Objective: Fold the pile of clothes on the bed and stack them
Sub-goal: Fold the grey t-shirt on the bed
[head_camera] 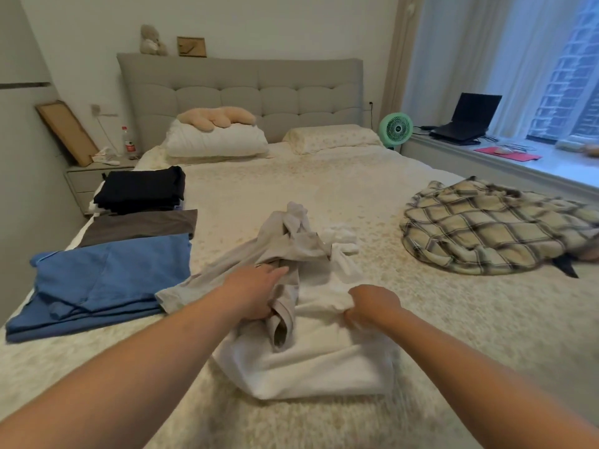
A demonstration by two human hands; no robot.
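Fingers point(348, 311) of the right hand bunch the white garment point(311, 361) — left hand's point(256, 293) pinch the grey garment point(285, 254).

Light: I see soft, dim daylight from the curtained window point(551, 69) at right.
Shadows: faint.
Blur: forearms and near bedspread point(324, 183) smeared.
Edges: walls bow from the wide-angle lens.

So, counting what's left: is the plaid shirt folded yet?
Not folded. The plaid shirt lies crumpled in a loose heap on the bed, apart from both hands.
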